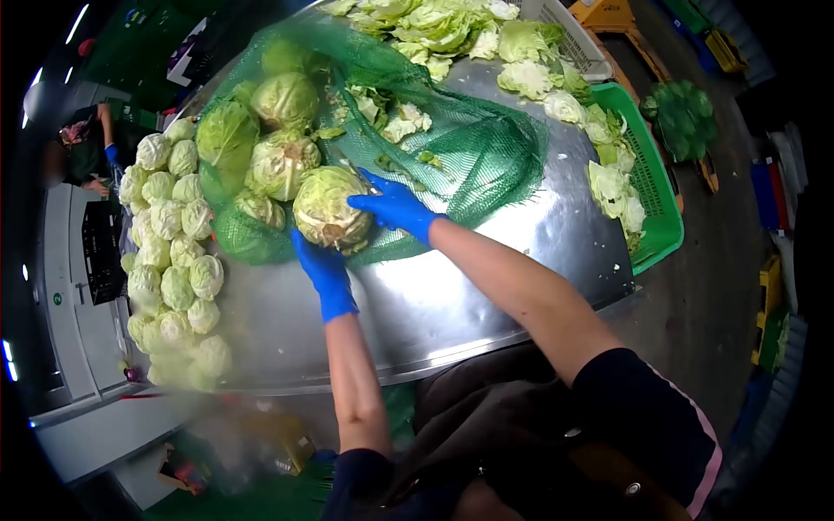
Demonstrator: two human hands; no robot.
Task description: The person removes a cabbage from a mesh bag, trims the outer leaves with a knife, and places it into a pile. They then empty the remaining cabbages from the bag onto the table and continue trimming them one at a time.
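A cabbage (331,208) with a brown cut stem end sits at the near edge of a green mesh sack (473,161). My left hand (323,271), in a blue glove, cups it from below. On its right side rests my right hand (395,208), also blue-gloved, with a finger against the leaves. A thin, knife-like tool shows at the right hand's fingers, its blade mostly hidden. More untrimmed cabbages (282,165) lie beside it in the sack.
Trimmed pale cabbages (169,221) are stacked along the left of the metal table (417,300). Loose leaves (452,26) pile at the back. A green crate (656,200) with leaves stands at the right edge. Another person (82,143) is at far left.
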